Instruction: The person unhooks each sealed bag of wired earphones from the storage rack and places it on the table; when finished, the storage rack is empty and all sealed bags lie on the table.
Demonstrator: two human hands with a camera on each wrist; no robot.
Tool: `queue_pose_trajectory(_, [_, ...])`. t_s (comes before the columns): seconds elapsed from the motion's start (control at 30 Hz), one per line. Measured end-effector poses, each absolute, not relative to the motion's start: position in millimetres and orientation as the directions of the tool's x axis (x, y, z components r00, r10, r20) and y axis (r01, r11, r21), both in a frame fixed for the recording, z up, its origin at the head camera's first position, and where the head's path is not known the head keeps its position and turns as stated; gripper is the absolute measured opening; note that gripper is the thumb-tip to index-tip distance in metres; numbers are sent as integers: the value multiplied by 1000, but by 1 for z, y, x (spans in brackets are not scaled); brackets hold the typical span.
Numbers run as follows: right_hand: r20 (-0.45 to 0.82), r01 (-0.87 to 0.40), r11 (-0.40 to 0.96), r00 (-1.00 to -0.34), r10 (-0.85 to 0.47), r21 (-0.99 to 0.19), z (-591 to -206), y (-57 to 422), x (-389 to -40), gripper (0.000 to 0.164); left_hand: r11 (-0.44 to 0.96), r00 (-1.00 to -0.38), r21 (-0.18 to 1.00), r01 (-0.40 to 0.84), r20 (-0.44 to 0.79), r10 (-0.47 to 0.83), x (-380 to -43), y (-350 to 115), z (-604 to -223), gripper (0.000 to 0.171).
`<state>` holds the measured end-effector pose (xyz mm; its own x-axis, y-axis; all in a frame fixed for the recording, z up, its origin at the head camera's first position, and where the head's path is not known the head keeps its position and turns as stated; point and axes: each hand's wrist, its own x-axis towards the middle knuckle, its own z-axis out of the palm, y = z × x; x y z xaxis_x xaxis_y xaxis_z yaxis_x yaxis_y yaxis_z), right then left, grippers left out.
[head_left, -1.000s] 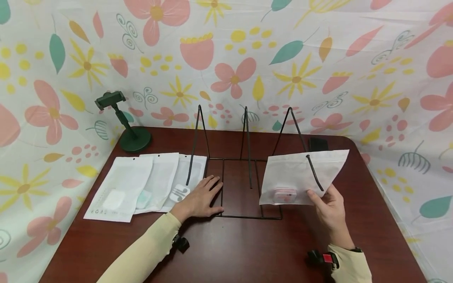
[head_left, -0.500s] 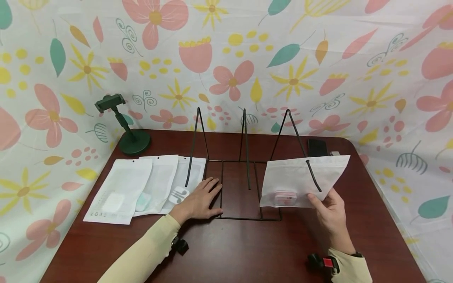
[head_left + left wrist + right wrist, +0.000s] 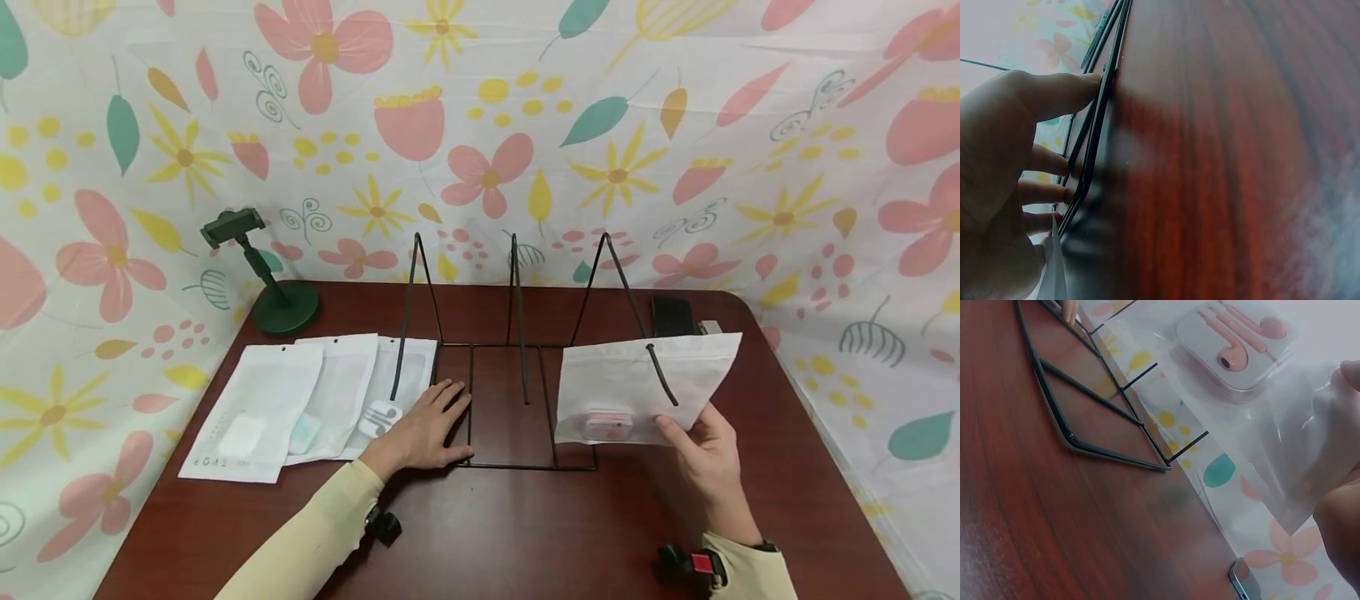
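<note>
A white zip pouch [image 3: 645, 392] hangs on the right hook of a black wire display rack [image 3: 512, 467], the hook's end sticking out through its upper edge. My right hand [image 3: 708, 467] pinches the pouch's lower right part, thumb in front. In the right wrist view, pink earphones [image 3: 1235, 347] in a clear case show through its transparent side. My left hand [image 3: 423, 429] lies with spread fingers on the left side of the rack's base. In the left wrist view its thumb [image 3: 1063, 94] touches the base wire.
Several overlapping white pouches [image 3: 255, 400] lie left of the rack, one showing white earphones [image 3: 380, 417]. A dark green phone stand [image 3: 287, 307] stands at the back left. Behind the hanging pouch lies a black phone [image 3: 672, 317]. A patterned cloth [image 3: 491, 108] rises behind the table [image 3: 480, 533].
The hanging pouch and right hand have come slightly nearer along the hook. A small light object beside the phone has come into view. The left hand stays on the rack.
</note>
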<state>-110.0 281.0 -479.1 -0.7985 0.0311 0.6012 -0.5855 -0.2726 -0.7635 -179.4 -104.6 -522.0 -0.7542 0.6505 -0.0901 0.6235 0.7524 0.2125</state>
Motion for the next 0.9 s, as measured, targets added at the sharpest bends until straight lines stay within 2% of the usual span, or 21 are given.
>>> queue_pose_trajectory(0.37, [582, -580, -179, -812, 48, -794, -478, 284, -104, 37, 750, -754, 215, 625, -82, 652, -180, -104, -523, 85])
queue_pose_trajectory(0.63, [612, -590, -286, -791, 18, -755, -480, 280, -100, 38, 743, -750, 223, 632, -69, 658, -178, -104, -520, 85])
queue_pose_trajectory(0.9, [618, -596, -306, -786, 32, -742, -481, 279, -95, 39, 750, -755, 220, 624, -78, 651, -179, -104, -522, 85])
